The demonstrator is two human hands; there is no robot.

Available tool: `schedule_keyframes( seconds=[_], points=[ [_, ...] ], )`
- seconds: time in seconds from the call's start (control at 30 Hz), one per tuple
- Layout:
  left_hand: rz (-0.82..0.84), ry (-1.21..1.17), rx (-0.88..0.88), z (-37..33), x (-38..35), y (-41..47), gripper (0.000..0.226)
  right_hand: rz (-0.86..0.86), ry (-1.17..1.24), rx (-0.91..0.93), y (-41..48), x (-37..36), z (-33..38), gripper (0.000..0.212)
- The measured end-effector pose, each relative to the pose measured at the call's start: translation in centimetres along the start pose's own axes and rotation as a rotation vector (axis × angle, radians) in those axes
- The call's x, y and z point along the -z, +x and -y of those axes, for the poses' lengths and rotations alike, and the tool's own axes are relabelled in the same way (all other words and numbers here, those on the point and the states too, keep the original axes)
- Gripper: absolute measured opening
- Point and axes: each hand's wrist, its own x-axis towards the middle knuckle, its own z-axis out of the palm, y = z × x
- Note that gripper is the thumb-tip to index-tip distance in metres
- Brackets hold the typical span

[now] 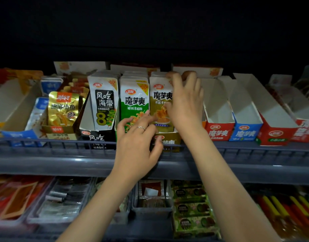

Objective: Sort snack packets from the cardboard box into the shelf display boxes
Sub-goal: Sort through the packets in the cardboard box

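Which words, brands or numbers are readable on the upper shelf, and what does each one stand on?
"风吃海带" and "8": white packet.
"魔芋爽" and "20%": green packet.
"魔芋爽": olive packet, partly behind the right hand.
"魔芋爽": red box and blue box.
"风吃": black box.
"小鱼": gold packet.
Small print and the lower-shelf goods: too blurred to read.

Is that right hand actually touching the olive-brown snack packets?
Touching. The head view shows the right hand curled over the top of the olive-brown packets, thumb on the front one's face.
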Motion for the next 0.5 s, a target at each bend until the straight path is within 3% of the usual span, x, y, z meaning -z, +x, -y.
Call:
schedule_keyframes(
  seconds=[0.27,0.5],
  points=[
    [0.02,0.029,-0.011,0.02,0.11,0.04,0.023,-0.078,0.083,0.015,-0.72,-0.05,0.75,0.053],
    [0.041,0.049,-0.009,-0.1,0.2,0.08,0.024,0.159,0.026,0.145,-0.7,0.83,0.55,0.015]
  ],
)
